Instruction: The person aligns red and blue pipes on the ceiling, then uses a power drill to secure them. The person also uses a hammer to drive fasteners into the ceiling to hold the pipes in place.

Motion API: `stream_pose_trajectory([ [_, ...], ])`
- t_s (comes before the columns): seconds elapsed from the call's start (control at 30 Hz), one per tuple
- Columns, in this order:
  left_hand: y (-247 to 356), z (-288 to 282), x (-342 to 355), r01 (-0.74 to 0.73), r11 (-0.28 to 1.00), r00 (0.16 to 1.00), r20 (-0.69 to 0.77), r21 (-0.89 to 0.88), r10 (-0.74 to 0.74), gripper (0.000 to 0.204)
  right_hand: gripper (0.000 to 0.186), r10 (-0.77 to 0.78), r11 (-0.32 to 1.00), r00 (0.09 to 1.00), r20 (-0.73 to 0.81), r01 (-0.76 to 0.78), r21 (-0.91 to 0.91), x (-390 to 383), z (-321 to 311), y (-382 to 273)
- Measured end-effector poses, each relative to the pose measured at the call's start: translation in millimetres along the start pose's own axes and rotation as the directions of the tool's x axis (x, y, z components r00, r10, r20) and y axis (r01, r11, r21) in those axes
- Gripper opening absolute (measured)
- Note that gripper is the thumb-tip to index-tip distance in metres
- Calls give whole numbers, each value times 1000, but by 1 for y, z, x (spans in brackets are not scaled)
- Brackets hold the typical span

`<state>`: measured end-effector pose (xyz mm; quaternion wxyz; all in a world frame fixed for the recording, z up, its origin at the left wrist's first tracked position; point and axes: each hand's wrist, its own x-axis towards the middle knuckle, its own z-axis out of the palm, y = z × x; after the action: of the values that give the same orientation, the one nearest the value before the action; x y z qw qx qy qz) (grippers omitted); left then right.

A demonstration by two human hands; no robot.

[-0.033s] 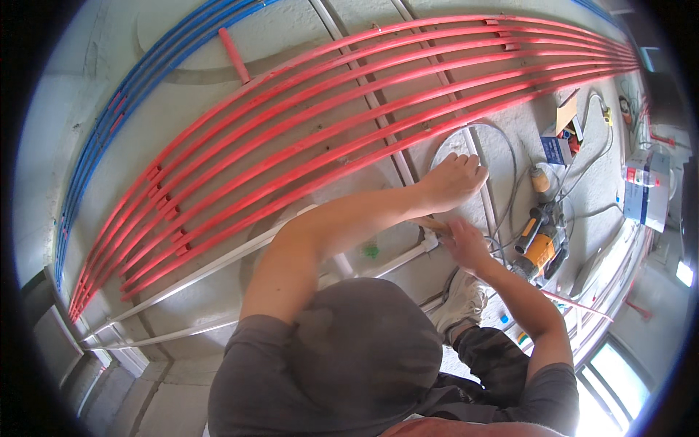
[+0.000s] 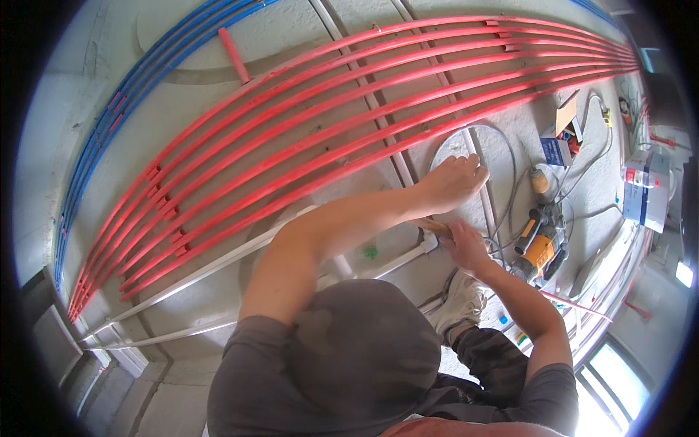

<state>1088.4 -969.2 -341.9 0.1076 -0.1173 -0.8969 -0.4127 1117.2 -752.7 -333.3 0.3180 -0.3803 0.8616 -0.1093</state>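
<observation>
My left hand (image 2: 453, 183) is raised over the floor with its fingers curled closed. What they grip, if anything, is hidden from this side. Just below it, my right hand (image 2: 470, 246) is wrapped round a brown wooden handle (image 2: 429, 224) that points left under my left forearm. The far end of the handle is out of sight behind that forearm. A white pipe elbow (image 2: 430, 241) lies close to the handle, and a shoe (image 2: 463, 300) rests on the floor below my right hand.
Long red conduits with couplers (image 2: 169, 212) curve across the upper side, with blue pipes (image 2: 149, 71) beyond. An orange and black power tool (image 2: 540, 247) lies to the right, near a loop of grey cable (image 2: 515, 178) and an open box (image 2: 556, 151). A dark rounded shape (image 2: 364, 342) blocks the lower middle.
</observation>
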Motion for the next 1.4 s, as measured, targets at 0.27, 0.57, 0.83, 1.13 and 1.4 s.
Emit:
stream_pose_trajectory([
  [0.27, -44, -106, -39, 263, 783, 766, -371, -564, -525, 12, 34, 65, 896, 963, 262, -172, 409, -4, -42, -13],
  [0.57, -95, -229, -109, 352, 654, 354, -551, -670, -755, 24, 32, 176, 685, 981, 75, -177, 707, 80, -63, -75],
  [0.83, -121, -229, -139, 511, 642, 280, -595, -572, -753, 26, 30, 255, 601, 964, 70, -215, 770, 135, -77, -112],
  [1.13, -146, -243, -159, 635, 761, 473, -711, -135, -520, 49, 32, 227, 675, 974, 13, -166, 719, 160, -64, -151],
  [1.4, -182, -234, -149, 518, 851, 633, -629, -90, -452, 47, 34, 109, 824, 974, -197, 23, 567, 212, -61, -194],
])
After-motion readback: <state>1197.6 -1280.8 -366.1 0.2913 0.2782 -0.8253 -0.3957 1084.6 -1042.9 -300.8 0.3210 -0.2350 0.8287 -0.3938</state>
